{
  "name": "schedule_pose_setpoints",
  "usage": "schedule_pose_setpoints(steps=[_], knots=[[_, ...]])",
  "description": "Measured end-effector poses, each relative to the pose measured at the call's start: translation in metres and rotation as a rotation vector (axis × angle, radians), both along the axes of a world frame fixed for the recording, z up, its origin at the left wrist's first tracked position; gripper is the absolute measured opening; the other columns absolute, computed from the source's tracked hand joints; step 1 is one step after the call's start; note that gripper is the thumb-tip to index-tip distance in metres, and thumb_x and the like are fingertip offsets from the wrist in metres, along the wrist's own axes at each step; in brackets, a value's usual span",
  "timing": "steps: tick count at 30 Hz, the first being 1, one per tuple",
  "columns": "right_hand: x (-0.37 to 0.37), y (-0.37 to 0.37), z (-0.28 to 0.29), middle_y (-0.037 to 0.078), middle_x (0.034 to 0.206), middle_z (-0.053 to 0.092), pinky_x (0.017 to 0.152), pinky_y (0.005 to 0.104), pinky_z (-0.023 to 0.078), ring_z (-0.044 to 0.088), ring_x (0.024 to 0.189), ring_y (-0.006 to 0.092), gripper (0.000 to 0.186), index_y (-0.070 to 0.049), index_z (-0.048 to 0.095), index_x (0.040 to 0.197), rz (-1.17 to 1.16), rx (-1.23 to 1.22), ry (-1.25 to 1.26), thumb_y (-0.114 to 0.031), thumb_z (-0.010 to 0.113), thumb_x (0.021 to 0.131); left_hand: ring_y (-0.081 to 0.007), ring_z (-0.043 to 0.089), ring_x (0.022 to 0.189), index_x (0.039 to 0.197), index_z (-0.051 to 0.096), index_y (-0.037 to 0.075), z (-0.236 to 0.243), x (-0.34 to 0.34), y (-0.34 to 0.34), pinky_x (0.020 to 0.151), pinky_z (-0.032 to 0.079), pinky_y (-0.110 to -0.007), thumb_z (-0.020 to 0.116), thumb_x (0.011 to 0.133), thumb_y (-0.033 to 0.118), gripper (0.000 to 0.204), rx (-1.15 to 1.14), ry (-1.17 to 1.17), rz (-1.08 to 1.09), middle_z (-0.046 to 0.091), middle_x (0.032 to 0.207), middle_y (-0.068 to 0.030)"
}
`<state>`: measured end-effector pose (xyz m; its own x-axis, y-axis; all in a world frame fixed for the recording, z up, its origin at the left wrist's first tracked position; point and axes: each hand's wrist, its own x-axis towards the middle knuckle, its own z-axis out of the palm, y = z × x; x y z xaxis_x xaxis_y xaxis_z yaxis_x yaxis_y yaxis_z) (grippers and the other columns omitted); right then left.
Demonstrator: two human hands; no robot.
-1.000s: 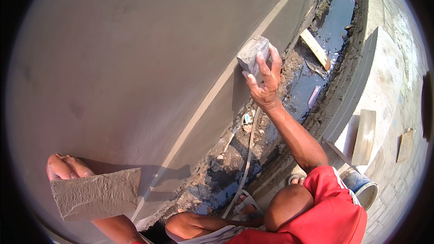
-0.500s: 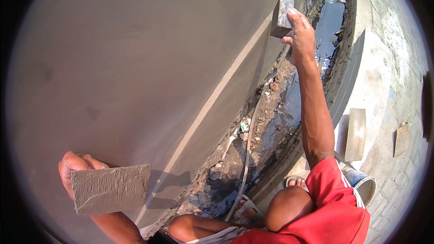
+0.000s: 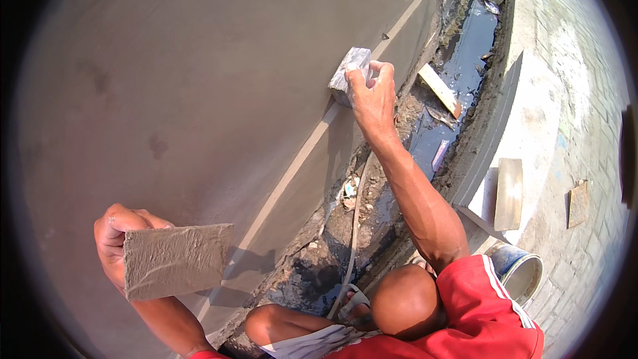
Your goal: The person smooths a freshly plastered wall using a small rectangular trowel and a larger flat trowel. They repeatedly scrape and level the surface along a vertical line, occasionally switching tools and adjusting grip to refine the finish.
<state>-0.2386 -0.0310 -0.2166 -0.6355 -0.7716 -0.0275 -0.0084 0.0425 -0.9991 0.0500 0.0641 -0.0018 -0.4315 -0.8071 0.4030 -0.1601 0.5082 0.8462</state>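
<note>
My left hand (image 3: pixel 119 239) is closed behind a flat rectangular mortar-covered board (image 3: pixel 178 260), low at the left in front of the grey plastered wall (image 3: pixel 199 93). How the fingers grip its back is hidden. Farther out, my right hand (image 3: pixel 373 96) grips a grey rectangular block (image 3: pixel 349 76) from its right side, thumb and fingers around the near face. That block lies at the wall, over a pale straight strip (image 3: pixel 286 176) running diagonally along the wall's lower part. Whether the block presses on the plaster I cannot tell.
A ditch of dark water (image 3: pixel 468 46) and rubble runs beside the wall, with a hose (image 3: pixel 355 239) and a wooden piece (image 3: pixel 440 91) in it. To the right are a white slab (image 3: pixel 531 119), a curved-looking board (image 3: pixel 509 193), a bucket (image 3: pixel 518 272) and a small wood scrap (image 3: pixel 578 204).
My right hand has brought the block left and nearer to me, onto the pale strip. The mortar-covered board in my left hand has shifted slightly right and up in view.
</note>
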Motion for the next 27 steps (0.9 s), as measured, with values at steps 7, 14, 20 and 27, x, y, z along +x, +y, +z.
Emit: schedule_pose_setpoints(steps=[7, 14, 20, 27], knots=[[0.027, 0.070, -0.022, 0.012, 0.095, 0.056, 0.074, 0.0374, 0.049, 0.057, 0.087, 0.0208, 0.051, 0.003, 0.046, 0.125, 0.415, -0.185, -0.303, -0.031, 0.058, 0.089, -0.0101, 0.056, 0.054, 0.073, 0.049, 0.006, 0.007, 0.007, 0.003, 0.046, 0.043, -0.023, 0.076, 0.081, 0.010, 0.029, 0.043, -0.052, 0.166, 0.059, 0.063, -0.0087], [-0.145, 0.010, -0.038, 0.012, 0.108, 0.046, 0.057, 0.0357, 0.049, 0.053, 0.083, 0.0263, 0.045, -0.006, 0.050, 0.120, -0.004, -0.316, -0.743, -0.039, 0.059, 0.090, -0.0098, 0.056, 0.055, 0.071, 0.049, 0.007, 0.003, 0.002, 0.001, 0.047, 0.044, -0.023, 0.075, 0.081, 0.009, 0.028, -0.038, -0.113, 0.254, 0.056, 0.061, -0.0049], [-0.180, -0.011, -0.018, 0.013, 0.113, 0.057, 0.062, 0.0335, 0.048, 0.060, 0.085, 0.0212, 0.042, -0.005, 0.057, 0.113, 0.042, -0.285, -0.656, -0.038, 0.063, 0.087, -0.0082, 0.054, 0.054, 0.068, 0.047, 0.007, 0.009, -0.002, 0.005, 0.045, 0.042, -0.022, 0.075, 0.081, 0.009, 0.030, 0.017, -0.131, 0.274, 0.052, 0.059, -0.0031], [-0.186, -0.022, -0.018, 0.001, 0.088, 0.065, 0.060, 0.0256, 0.039, 0.057, 0.073, 0.0108, 0.031, -0.011, 0.059, 0.108, 0.150, -0.175, -0.554, -0.037, 0.056, 0.092, -0.0094, 0.054, 0.053, 0.069, 0.047, 0.007, 0.004, 0.001, 0.003, 0.045, 0.041, -0.022, 0.075, 0.082, 0.010, 0.031, -0.036, -0.118, 0.243, 0.052, 0.059, -0.0029]])
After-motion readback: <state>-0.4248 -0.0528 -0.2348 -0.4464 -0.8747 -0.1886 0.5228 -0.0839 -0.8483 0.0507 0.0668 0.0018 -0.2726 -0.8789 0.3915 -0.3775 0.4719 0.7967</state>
